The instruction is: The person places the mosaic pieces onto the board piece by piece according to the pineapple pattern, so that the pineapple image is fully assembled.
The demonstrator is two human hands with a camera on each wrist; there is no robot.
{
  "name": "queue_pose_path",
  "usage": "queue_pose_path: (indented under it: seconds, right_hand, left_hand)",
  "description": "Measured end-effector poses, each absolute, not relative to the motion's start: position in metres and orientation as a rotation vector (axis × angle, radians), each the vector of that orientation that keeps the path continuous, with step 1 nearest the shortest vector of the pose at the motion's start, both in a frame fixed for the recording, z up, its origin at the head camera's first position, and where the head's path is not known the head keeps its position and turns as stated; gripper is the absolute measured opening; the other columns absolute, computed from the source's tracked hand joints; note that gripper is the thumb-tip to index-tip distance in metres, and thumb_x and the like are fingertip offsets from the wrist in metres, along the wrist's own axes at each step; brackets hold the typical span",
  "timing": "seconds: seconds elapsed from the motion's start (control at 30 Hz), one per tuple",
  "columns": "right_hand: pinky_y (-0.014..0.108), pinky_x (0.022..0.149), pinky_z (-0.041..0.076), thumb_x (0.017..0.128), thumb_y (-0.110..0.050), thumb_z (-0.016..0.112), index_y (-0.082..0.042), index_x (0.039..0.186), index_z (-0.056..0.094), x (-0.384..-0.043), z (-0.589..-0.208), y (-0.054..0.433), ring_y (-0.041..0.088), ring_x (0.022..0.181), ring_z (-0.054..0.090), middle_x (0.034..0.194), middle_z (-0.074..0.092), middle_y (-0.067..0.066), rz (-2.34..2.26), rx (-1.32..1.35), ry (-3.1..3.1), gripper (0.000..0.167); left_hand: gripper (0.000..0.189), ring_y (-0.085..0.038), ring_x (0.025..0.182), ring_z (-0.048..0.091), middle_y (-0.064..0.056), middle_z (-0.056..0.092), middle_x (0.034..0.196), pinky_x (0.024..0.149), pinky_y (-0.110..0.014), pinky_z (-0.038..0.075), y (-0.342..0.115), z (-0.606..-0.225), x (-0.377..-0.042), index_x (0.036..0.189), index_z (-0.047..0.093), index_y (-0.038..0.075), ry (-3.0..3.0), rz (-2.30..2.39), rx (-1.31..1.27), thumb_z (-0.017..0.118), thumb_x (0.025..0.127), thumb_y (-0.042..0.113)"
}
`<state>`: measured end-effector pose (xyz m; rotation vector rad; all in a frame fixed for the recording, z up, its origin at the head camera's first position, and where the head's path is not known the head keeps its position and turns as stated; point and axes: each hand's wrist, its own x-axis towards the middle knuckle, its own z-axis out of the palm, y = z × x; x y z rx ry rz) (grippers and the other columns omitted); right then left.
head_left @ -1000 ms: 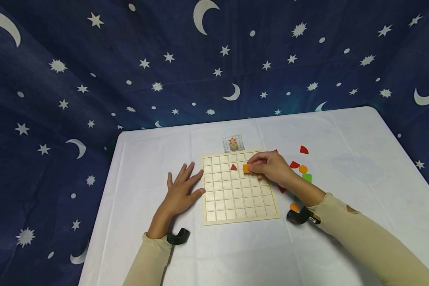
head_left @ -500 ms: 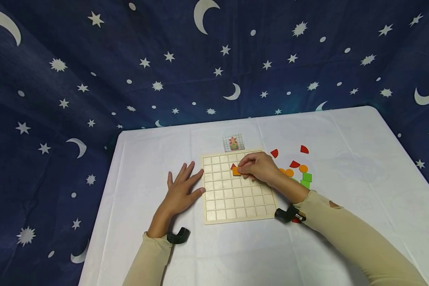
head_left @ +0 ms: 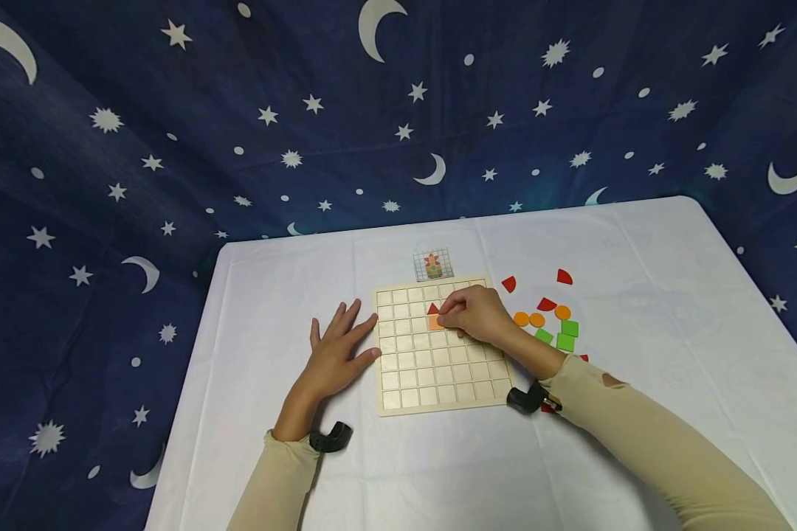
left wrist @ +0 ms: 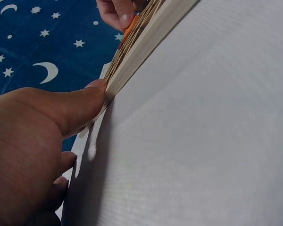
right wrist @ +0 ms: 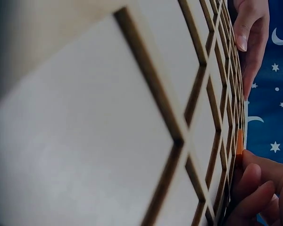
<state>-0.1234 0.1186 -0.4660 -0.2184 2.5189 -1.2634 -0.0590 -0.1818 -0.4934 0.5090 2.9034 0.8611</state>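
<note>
A pale wooden grid board [head_left: 415,361] lies on the table. My right hand [head_left: 480,316] is over its upper part, thumb and index finger pinching the right side of an orange square tile [head_left: 433,322], also seen at the fingertips in the right wrist view. Just above that tile, a red triangle tile [head_left: 433,309] sits in a cell. My left hand [head_left: 335,361] is spread beside the board's left side, thumb and index fingertip at its edge. In the left wrist view the left thumb [left wrist: 82,106] touches the board's side.
Behind the board lies a gridded picture card [head_left: 433,265] with a coloured figure. To the right, orange round tiles [head_left: 536,320], green square tiles [head_left: 566,341] and red quarter-circle tiles [head_left: 547,304] are scattered on the white tablecloth [head_left: 664,324]. A starry dark blue cloth [head_left: 345,96] hangs behind.
My right hand has carried the orange square tile leftward and down to just below the red triangle, uncovering more loose tiles at the right. The left hand stays in place.
</note>
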Motion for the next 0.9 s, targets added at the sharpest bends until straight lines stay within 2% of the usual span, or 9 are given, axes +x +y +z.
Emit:
queue_pose_path:
  seconds: [0.17,0.33,0.6,0.77,0.9]
  right_hand:
    - [0.032,0.056,0.048,0.085,-0.02,0.083,-0.017,0.081,0.078,-0.122,-0.466,0.118,0.014,0.049,0.062,0.058,0.065,-0.001,-1.232,-0.266,2.554,0.008]
    - [0.03,0.057,0.048,0.084,-0.021,0.084,-0.016,0.086,0.078,-0.122,-0.462,0.119,0.015,0.054,0.065,0.062,0.068,-0.002,-1.22,-0.238,2.527,0.008]
    - [0.03,0.06,0.049,0.081,-0.015,0.085,-0.012,0.09,0.078,-0.122,-0.461,0.119,0.013,0.057,0.064,0.067,0.069,-0.002,-1.205,-0.26,2.505,0.012]
    - [0.029,0.061,0.051,0.083,-0.018,0.084,-0.012,0.094,0.078,-0.123,-0.458,0.126,0.015,0.06,0.068,0.071,0.072,-0.001,-1.236,-0.249,2.48,0.014]
    - [0.029,0.064,0.051,0.087,-0.022,0.082,-0.012,0.099,0.079,-0.132,-0.45,0.144,0.017,0.069,0.068,0.077,0.075,0.001,-1.248,-0.196,2.527,0.016]
  left_hand:
    - [0.063,-0.037,0.159,0.014,-0.009,0.026,0.169,0.116,-0.076,-0.006,-0.182,-0.494,-0.06,0.152,0.051,0.024,2.897,0.867,0.506,0.068,0.096,0.045]
    - [0.063,-0.037,0.159,0.014,-0.009,0.026,0.17,0.116,-0.076,-0.006,-0.182,-0.494,-0.06,0.153,0.05,0.024,2.895,0.867,0.505,0.068,0.096,0.045]
    - [0.064,-0.037,0.159,0.014,-0.009,0.026,0.169,0.116,-0.075,-0.005,-0.182,-0.495,-0.06,0.152,0.051,0.024,2.902,0.858,0.507,0.069,0.095,0.045]
    - [0.063,-0.038,0.159,0.015,-0.01,0.028,0.169,0.116,-0.076,-0.005,-0.183,-0.496,-0.06,0.152,0.052,0.023,2.911,0.862,0.513,0.069,0.095,0.044]
    - [0.063,-0.037,0.159,0.014,-0.01,0.027,0.169,0.116,-0.075,-0.005,-0.183,-0.495,-0.06,0.152,0.052,0.023,2.902,0.861,0.508,0.068,0.095,0.045]
